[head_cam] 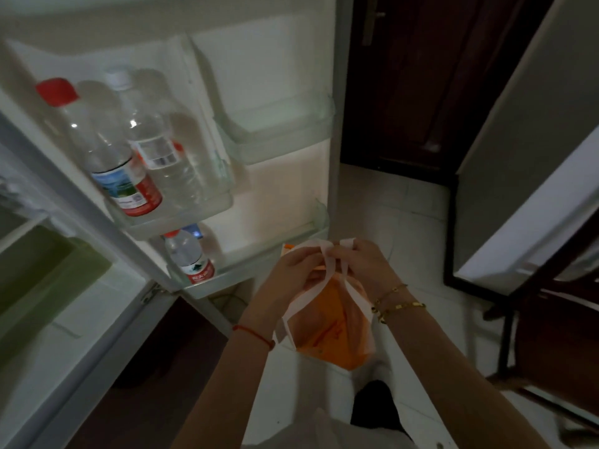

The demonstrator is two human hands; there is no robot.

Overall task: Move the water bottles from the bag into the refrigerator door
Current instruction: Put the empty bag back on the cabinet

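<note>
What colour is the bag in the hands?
The bag is orange with white handles, seen in the head view.

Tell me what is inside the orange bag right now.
Nothing can be made out inside the orange bag. Both hands, left and right, hold its white handles together above the mouth, and the opaque sides hide any contents.

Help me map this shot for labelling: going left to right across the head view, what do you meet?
Red-capped bottle → white-capped bottle → small bottle on the lower door shelf → left hand → right hand → gold bracelets.
</note>
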